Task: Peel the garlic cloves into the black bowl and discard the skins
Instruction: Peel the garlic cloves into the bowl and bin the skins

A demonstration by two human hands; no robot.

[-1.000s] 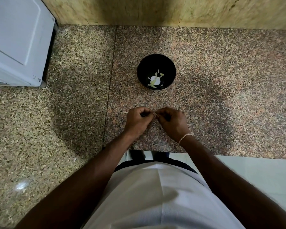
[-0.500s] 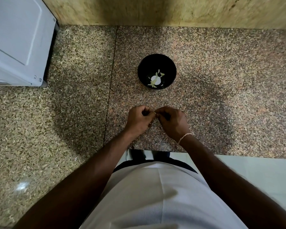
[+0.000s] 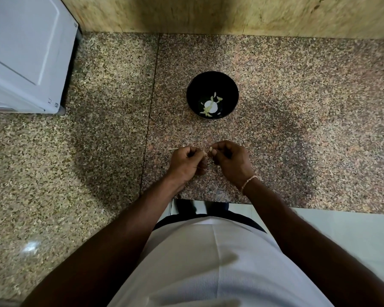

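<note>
So the hands have come slightly apart since a moment ago, there's now a small gap between the fingertips where they were touching before. Left hand has its fingers curled, pinching a thin pale strip of skin that sticks out to its left. Right hand is curled too, nipping a small pale garlic clove at its fingertips. Both hover over the granite counter, on the near side of the black bowl. Inside the bowl: a few peeled cloves lying on the bottom. Way off to the bowl's left sits a white appliance.
</note>
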